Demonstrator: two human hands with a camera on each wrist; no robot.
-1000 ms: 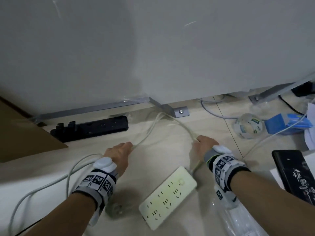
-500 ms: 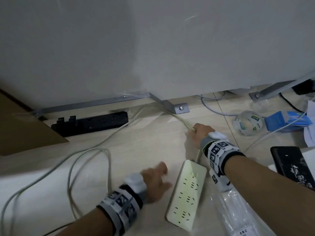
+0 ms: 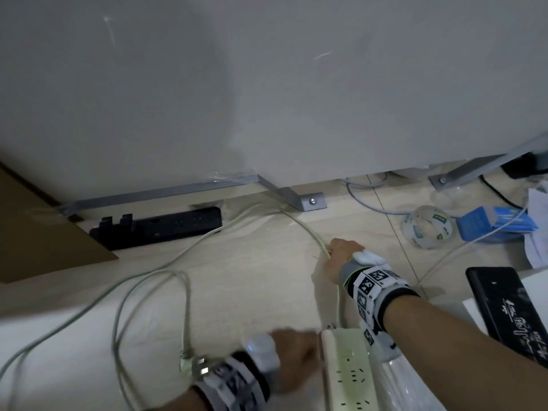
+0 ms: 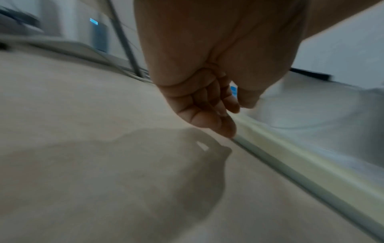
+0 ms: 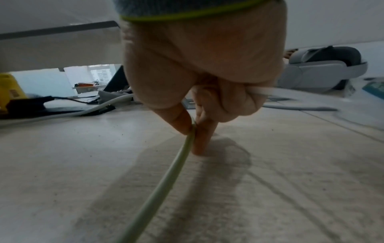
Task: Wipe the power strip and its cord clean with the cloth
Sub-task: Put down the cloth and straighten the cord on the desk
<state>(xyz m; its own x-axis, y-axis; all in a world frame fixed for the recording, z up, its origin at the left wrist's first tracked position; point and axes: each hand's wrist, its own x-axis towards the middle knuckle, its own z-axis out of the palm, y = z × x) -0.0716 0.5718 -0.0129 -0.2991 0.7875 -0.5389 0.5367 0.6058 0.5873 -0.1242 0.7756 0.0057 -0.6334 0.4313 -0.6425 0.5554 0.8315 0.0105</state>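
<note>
The right hand (image 3: 341, 259) is pinching the cord (image 5: 166, 185) between thumb and fingers just above the floor (image 3: 252, 277). The left hand (image 3: 292, 355), blurred, is seemingly touching the white power strip (image 3: 348, 372) with loosely bent, empty fingers.

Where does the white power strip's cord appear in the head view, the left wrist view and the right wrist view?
Head: the cord runs from the white power strip at bottom centre up through the right hand.
Left wrist: not clearly visible; only the strip's edge beside the left hand.
Right wrist: the cord rises from the bottom centre to the pinching fingers.
Shared landmark: the pale floor.
</note>
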